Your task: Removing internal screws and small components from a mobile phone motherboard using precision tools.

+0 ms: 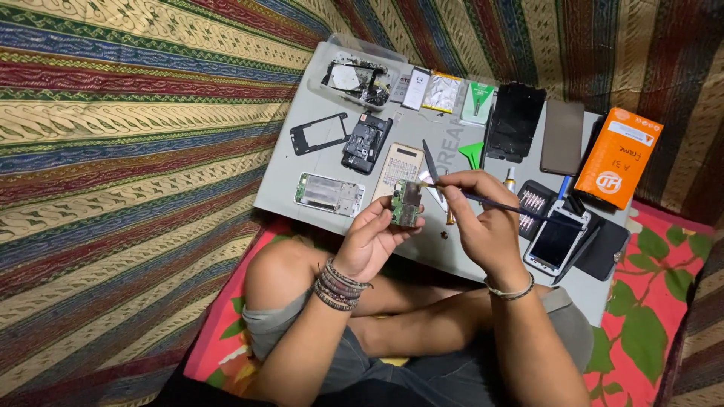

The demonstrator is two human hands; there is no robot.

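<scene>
**Two hands at a small circuit board**

Two bare hands meet above the near edge of a grey work mat (302, 151), the landmark for all positions here. The left hand (373, 241) pinches a green circuit board (406, 203) between thumb and fingers, holding it upright just over the mat's near edge. The right hand (483, 218) grips a thin dark tool (490, 200) (a slim probe or tweezers; which one cannot be told), its tip touching the board. On the mat, behind the board, lie a dismantled phone body (366, 142) and a black frame (319, 133); a silver midframe (329, 194) sits at the near left. An orange box (618, 157) rests at the mat's far right corner, with a white-edged phone (556, 240) in front of it.
</scene>
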